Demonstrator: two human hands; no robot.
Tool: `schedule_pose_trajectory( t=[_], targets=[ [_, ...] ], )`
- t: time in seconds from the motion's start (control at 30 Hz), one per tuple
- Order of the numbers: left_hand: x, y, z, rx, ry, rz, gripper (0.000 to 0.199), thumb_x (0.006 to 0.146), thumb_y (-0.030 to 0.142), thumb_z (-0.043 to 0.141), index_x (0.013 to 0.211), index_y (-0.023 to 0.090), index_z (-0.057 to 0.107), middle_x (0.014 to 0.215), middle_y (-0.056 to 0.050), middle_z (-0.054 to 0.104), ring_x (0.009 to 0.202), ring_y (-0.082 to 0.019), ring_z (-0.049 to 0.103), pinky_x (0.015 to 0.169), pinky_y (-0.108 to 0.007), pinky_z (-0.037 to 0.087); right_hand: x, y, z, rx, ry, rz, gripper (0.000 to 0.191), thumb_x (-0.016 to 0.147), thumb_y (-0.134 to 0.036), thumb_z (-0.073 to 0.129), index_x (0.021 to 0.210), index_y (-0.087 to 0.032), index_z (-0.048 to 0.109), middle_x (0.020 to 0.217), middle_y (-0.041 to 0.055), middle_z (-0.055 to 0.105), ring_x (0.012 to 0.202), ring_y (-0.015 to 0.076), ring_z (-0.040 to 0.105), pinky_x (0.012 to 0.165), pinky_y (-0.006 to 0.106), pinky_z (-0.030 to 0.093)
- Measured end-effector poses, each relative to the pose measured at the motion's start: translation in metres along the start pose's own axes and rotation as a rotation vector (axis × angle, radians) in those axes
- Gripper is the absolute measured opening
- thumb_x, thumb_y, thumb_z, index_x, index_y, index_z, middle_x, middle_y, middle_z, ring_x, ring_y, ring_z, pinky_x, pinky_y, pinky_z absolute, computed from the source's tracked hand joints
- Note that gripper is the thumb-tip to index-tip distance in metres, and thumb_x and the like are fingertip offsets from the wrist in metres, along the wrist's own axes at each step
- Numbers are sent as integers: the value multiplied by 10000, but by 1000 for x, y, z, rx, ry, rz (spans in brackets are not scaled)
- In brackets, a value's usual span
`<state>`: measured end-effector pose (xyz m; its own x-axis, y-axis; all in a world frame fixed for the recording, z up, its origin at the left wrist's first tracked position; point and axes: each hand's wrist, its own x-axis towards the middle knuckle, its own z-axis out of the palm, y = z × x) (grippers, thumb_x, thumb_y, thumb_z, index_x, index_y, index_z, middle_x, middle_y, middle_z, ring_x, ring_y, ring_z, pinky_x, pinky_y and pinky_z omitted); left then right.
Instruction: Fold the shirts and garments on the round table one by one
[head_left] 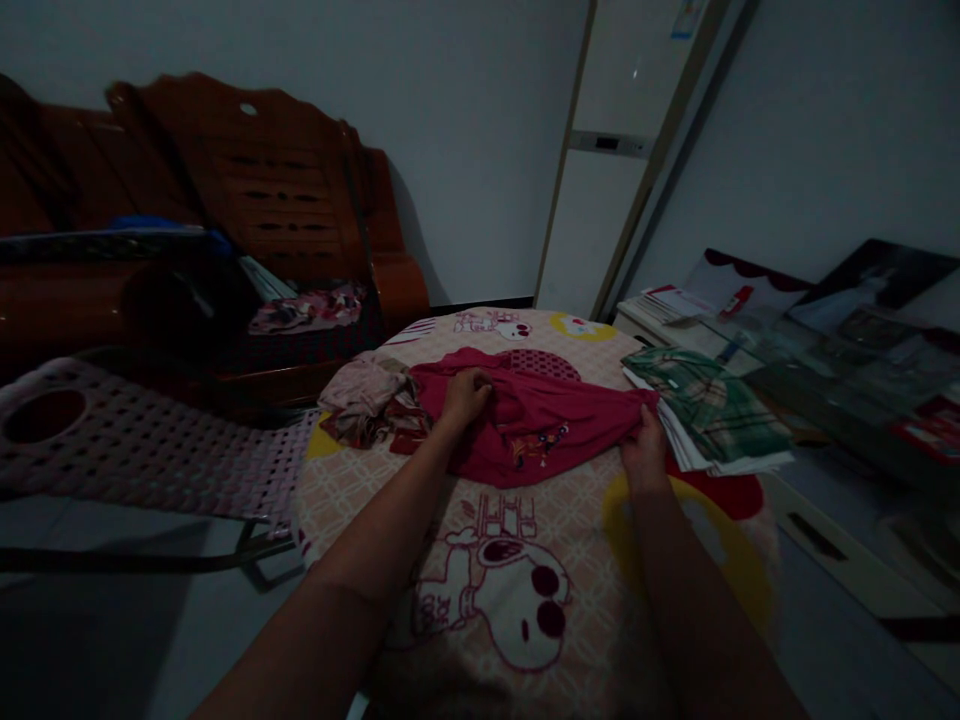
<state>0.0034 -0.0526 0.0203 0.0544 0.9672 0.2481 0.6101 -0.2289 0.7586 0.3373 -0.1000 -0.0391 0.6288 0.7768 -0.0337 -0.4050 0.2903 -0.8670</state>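
A dark pink garment (pixel 555 425) with a small printed figure lies stretched sideways across a round table with a cartoon-patterned cover (pixel 592 560). My left hand (pixel 469 395) is on the garment's left part, its fingers curled and pinching the cloth. At the right end, my right hand (pixel 645 440) grips the narrow end of the garment between thumb and fingers. Crumpled pale and brown clothes (pixel 371 400) sit against the garment's left end. To the right of my right hand lies a green plaid cloth (pixel 709 400) on top of folded white items (pixel 679 440).
A woven reclining chair (pixel 187 440) stands left of the table, before a carved wooden sofa (pixel 277 190) holding clothes (pixel 311 308). A glass-topped cabinet (pixel 810 370) with papers is at the right. A tall white appliance (pixel 600 190) stands behind.
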Motion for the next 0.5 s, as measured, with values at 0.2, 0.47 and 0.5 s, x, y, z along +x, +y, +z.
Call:
schedule_pose_trajectory(
  t=[0.2,0.47,0.5],
  targets=[
    [-1,-4,14,-129,-26,28,171,834,174,592,946,167,721,868,-53,767,785,-193,706,755,-299,554,-17,-12,13,58,-4,27,328,713,-408,755,954,-201,672,878,14,760,816,185,709,669,307,598],
    [-2,-9,23,-321,-84,-57,89,808,248,631,806,177,684,654,-13,697,583,-156,648,595,-244,519,-33,-20,23,21,-136,25,434,523,-140,805,941,-187,699,806,-32,755,764,168,712,758,309,600],
    [-2,-9,22,-361,-105,-64,117,812,285,642,783,177,676,645,-14,692,568,-156,642,583,-246,518,-36,-21,25,18,-167,44,423,534,-146,796,944,-193,703,805,-29,757,783,179,720,784,326,601]
  ],
)
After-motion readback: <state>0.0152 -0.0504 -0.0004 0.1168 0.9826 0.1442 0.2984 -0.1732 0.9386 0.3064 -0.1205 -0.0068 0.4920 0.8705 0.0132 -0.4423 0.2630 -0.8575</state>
